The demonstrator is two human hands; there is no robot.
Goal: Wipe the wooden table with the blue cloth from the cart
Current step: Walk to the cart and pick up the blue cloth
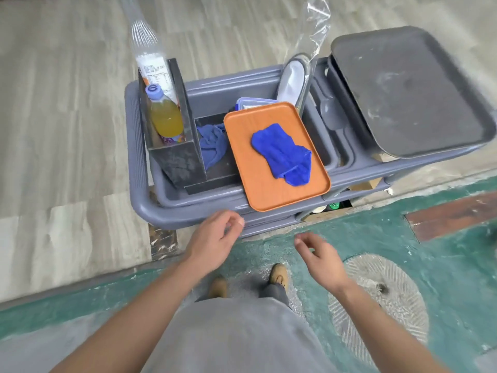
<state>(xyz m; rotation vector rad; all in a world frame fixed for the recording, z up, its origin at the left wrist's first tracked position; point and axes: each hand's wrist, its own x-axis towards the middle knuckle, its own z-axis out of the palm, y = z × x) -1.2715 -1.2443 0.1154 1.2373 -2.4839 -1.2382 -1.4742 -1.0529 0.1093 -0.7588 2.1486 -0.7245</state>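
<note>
A bright blue cloth (283, 154) lies crumpled on an orange tray (250, 181) that rests across the top of a grey plastic cart (137, 157). A second, paler blue cloth (212, 145) sits lower in the cart's bin, left of the tray. My left hand (215, 238) hovers just in front of the cart's near rim, fingers loosely curled, holding nothing. My right hand (320, 255) hangs over the green floor, below the tray, fingers relaxed and empty. No wooden table is in view.
A dark caddy (174, 162) with a bottle of yellow liquid (164, 117) stands at the cart's left. Dark grey trays (408, 95) are stacked at its right, with a grey scoop (332, 111) and a clear plastic bag (314, 30) nearby. My shoes (278, 275) stand on green floor.
</note>
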